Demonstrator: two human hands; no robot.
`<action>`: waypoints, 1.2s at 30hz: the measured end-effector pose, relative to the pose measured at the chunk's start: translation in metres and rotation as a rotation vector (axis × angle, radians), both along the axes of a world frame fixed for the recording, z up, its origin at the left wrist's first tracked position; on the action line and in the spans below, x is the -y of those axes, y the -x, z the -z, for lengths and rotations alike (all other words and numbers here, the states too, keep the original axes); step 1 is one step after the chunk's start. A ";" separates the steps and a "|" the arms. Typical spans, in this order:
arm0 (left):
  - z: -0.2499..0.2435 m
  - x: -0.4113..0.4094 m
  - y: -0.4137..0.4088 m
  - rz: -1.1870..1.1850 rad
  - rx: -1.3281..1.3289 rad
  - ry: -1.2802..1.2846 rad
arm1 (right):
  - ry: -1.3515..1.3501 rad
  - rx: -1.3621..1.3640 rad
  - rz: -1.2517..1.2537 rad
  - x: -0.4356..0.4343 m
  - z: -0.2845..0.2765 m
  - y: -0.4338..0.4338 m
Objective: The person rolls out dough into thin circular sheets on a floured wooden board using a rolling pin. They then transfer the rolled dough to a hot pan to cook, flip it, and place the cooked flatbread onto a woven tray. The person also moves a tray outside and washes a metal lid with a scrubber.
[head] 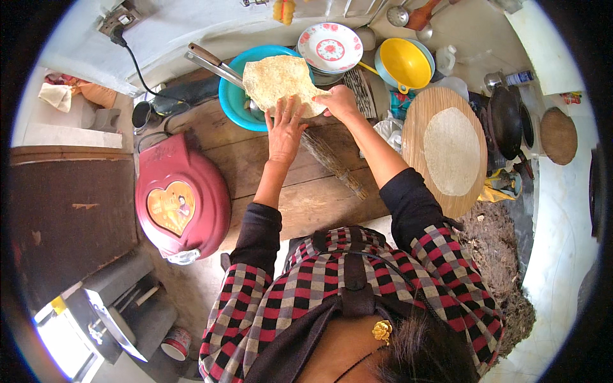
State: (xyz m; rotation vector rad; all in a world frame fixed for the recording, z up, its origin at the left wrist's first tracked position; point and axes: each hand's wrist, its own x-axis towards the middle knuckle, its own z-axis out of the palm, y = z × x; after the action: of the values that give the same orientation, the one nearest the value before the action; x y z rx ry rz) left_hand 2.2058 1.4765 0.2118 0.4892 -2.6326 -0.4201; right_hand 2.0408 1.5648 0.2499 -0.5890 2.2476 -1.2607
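A thin flatbread (278, 79) lies over a turquoise plastic basin (231, 103) at the back of a wooden worktop. My right hand (339, 103) pinches the flatbread's right edge between thumb and fingers. Flat on its near part rests my left hand (285, 129), fingers apart. A knife with a wooden handle (203, 53) and a metal tool lean over the basin's left rim; their far ends are hidden by the bread. On the right, a flat round of dough or bread (452, 151) lies on a round wooden board (414, 143).
A closed red electric baking pan (191, 163) stands left. A twig brush (335, 165) lies in the middle. Behind are stacked floral plates (330, 48) and a yellow colander (404, 62). A dark wok (504, 122) stands at the far right, and a black cable (139, 72) hangs at the left wall.
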 end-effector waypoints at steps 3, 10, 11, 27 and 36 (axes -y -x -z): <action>0.000 0.000 0.002 0.001 -0.002 0.019 | -0.084 -0.055 0.020 0.001 0.000 -0.001; 0.006 -0.001 0.005 -0.009 -0.021 0.042 | -0.281 -0.331 0.013 -0.001 0.047 0.013; 0.005 -0.003 0.007 -0.004 -0.026 0.034 | -0.304 -0.322 0.025 -0.006 0.055 0.016; 0.036 -0.024 -0.104 -0.394 -0.218 -0.209 | 0.505 0.103 -0.090 -0.136 -0.098 -0.120; 0.059 -0.021 -0.099 -0.315 0.073 -0.030 | 0.559 -0.618 -0.429 -0.219 -0.219 -0.189</action>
State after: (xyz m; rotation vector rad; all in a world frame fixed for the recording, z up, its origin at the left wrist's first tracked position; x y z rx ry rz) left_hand 2.3045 1.4979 0.1528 0.9276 -2.5585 -0.3456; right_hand 2.2302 1.7839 0.4689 -1.7675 1.9935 -1.6195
